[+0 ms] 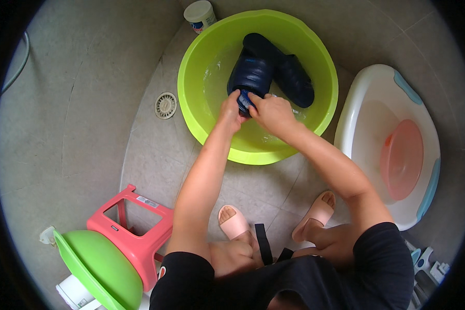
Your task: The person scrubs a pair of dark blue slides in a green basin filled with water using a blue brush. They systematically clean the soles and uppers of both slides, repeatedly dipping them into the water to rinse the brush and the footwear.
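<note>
Over a lime-green plastic basin (240,156) with water in it, my left hand (231,111) grips the near end of a dark navy slipper (252,75). My right hand (270,112) holds a small blue brush with pale bristles (245,99) against the inside of that slipper, close to my left thumb. A second navy slipper (296,83) lies to the right in the basin, partly overlapped by the first one's far end. My fingers hide part of the brush and the slipper's heel.
A white baby bathtub (345,128) holding a pink basin (403,159) stands right. At lower left are a pink plastic stool (151,232) and a green basin (100,263). A lidded white tub (199,16) stands behind the lime-green basin. A round floor drain (165,105) lies left.
</note>
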Action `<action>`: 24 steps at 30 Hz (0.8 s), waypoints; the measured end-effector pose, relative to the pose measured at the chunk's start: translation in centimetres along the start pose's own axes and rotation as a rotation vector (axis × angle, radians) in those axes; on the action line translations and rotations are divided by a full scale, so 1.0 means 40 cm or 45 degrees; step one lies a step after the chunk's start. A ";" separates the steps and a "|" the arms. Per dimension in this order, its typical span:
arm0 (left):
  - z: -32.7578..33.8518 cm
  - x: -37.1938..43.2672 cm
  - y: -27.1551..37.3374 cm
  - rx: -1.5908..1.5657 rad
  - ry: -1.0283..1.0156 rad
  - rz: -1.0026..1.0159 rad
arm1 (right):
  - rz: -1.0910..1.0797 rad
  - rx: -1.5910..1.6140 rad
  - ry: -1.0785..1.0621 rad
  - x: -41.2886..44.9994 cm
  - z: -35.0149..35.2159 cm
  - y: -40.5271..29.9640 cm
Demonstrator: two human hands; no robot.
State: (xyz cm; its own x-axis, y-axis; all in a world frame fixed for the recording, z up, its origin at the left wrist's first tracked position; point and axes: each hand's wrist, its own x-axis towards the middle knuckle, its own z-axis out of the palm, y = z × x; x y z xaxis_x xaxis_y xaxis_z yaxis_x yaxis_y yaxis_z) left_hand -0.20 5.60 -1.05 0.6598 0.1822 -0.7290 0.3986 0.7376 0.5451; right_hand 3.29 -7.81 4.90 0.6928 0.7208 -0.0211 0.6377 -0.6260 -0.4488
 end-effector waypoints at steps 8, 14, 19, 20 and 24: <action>0.047 -0.030 -0.063 0.132 0.125 0.188 | 0.196 -0.103 0.017 0.020 0.107 0.049; -0.003 -0.029 -0.066 0.162 0.161 0.096 | 0.043 -0.047 0.003 -0.017 0.090 0.028; 0.029 -0.019 -0.078 0.198 0.136 0.134 | 0.275 0.100 0.122 0.017 0.146 0.051; 0.025 -0.020 -0.078 0.229 0.205 0.170 | 0.264 0.164 -0.040 0.003 0.138 0.058; -0.051 -0.005 -0.052 0.005 0.237 -0.028 | 0.019 0.153 -0.163 -0.082 0.094 0.017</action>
State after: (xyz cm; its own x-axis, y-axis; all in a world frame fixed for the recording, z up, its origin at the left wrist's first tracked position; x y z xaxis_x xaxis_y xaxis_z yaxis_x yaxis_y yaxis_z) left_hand -2.46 5.36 -2.88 0.5216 0.2837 -0.8046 0.4143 0.7403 0.5295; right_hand 0.18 -9.49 1.30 0.6487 0.7483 -0.1388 0.5774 -0.6027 -0.5507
